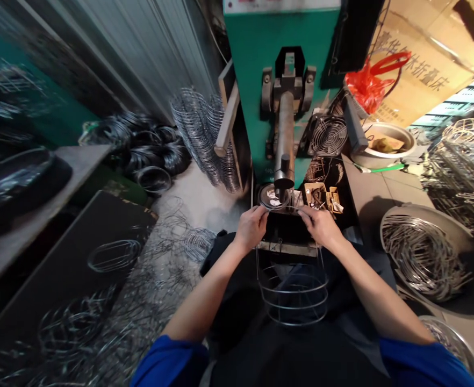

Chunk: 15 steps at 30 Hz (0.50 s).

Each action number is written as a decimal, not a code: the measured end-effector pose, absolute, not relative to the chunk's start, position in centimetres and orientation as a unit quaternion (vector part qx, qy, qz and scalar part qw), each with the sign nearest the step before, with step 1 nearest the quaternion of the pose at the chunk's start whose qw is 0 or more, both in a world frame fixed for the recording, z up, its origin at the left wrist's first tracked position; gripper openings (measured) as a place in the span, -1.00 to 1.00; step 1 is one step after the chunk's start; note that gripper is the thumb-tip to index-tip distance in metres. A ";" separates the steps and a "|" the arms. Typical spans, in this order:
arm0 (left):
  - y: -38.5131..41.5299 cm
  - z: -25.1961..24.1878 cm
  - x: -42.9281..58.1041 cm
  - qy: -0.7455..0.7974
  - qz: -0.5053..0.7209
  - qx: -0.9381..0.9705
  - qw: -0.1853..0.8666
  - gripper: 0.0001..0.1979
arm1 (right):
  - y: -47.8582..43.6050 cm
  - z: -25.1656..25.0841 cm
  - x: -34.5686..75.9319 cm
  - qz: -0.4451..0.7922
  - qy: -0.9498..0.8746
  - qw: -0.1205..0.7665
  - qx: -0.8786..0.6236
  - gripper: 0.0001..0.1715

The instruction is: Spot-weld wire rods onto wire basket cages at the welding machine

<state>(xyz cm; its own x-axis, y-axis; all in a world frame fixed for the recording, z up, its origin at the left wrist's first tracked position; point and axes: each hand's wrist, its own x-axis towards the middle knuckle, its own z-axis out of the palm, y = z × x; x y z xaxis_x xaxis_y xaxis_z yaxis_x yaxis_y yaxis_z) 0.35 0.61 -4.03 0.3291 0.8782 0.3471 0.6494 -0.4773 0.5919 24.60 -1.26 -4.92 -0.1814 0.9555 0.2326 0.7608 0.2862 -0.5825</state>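
A round wire cage (292, 293) of rings and upright rods hangs over my lap, its top end held up at the machine. My left hand (251, 227) is closed on the cage's upper wire on the left side. My right hand (320, 223) is closed on the same wire on the right. Just past my fingers a thin wire ring (272, 198) lies under the dark vertical arm (285, 145) of the green machine (261, 59). Both forearms are bare below blue sleeves.
Black board (79, 269) with loose wire rings on my left. A tub of bent wires (426, 258) stands at the right, more wire frames (462, 156) behind it. Stacked wire rings (205, 134) lean left of the machine. A small fan (329, 135) and a white bowl (386, 144) sit right of it.
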 end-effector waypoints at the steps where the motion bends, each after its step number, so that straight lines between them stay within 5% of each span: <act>1: 0.7 -3.8 0.3 0.480 0.326 0.795 0.176 -0.80 | -1.1 -4.6 24.6 0.170 -0.751 0.286 -0.571 -0.65; 15: 0.5 -2.2 0.1 0.476 0.337 0.796 0.161 -0.80 | -0.9 -2.7 24.4 0.172 -0.752 0.296 -0.563 -0.62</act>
